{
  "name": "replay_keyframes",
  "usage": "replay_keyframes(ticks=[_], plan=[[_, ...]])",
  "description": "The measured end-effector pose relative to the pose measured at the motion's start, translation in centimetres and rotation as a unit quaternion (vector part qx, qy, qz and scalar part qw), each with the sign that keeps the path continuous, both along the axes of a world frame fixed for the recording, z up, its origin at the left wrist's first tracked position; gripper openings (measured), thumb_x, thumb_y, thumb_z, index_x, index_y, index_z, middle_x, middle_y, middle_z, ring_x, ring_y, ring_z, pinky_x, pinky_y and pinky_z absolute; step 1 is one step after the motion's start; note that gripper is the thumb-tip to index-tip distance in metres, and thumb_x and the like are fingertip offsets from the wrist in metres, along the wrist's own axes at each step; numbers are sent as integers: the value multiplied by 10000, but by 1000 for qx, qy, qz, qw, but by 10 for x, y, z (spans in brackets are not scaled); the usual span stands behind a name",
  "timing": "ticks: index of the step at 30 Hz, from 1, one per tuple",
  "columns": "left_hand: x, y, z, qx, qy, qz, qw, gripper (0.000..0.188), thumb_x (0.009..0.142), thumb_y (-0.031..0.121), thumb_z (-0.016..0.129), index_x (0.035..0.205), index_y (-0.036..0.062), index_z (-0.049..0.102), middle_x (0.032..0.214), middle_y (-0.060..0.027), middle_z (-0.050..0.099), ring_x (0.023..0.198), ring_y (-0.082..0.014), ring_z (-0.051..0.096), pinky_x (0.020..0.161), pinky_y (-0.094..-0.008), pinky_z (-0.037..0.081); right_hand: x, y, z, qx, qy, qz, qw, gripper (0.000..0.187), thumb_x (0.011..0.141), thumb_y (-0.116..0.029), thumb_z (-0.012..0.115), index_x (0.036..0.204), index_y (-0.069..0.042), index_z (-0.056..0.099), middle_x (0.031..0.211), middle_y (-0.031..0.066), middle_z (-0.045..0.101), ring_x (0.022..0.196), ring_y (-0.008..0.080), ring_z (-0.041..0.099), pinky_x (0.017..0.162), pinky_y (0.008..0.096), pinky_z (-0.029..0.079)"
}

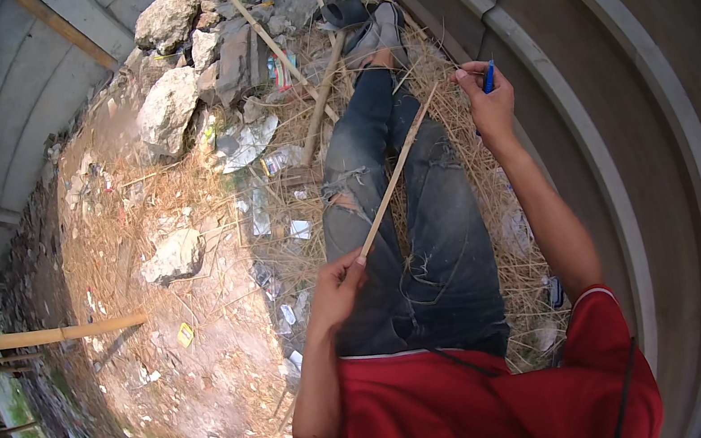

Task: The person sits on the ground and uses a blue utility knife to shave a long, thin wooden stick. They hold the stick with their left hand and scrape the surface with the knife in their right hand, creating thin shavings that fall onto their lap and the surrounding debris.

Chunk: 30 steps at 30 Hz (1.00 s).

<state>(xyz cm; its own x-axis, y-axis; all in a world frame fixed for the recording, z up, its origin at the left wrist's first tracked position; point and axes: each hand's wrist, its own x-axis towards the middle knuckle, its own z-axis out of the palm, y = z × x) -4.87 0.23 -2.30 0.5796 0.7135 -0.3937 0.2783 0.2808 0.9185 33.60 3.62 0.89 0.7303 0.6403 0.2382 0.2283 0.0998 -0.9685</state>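
One thin bamboo strip (399, 177), pinched at its near end in the closed left hand (337, 291), slants up over one pair of torn dark jeans (463, 302); the right hand (490, 103), fingers curled, grips one slim blue thing (489, 78), can't tell what tbh.

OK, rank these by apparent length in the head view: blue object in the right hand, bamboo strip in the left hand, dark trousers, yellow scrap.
1. Dark trousers
2. Bamboo strip
3. Blue object and yellow scrap: too alike to rank
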Motion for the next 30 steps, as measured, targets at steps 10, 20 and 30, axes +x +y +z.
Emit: replay_keyframes(ticks=[10,20,30], plan=[[24,4,13,-60,-69,-12,996,371,1113,269,494,1372,45,635,669,85,383,557,-16,349,493,-210,258,-83,-42,-4,-86,122,256,955,349,977,-255,743,1183,23,692,1075,84,740,1011,142,689,903,282,529],[29,0,22,5,-85,-54,995,370,1129,261,435,1353,31,618,774,11,582,545,-47,511,516,-202,403,-104,-35,19,-62,142,188,970,259,969,-266,744,960,-8,721,787,1,695,659,42,570,604,224,451],[-24,3,12,79,25,-81,993,313,1105,257,510,1217,2,653,833,-26,657,676,-77,584,622,-234,478,24,-22,59,97,152,-56,982,320,968,-287,747,1048,22,728,758,-4,618,515,29,400,486,246,344]])
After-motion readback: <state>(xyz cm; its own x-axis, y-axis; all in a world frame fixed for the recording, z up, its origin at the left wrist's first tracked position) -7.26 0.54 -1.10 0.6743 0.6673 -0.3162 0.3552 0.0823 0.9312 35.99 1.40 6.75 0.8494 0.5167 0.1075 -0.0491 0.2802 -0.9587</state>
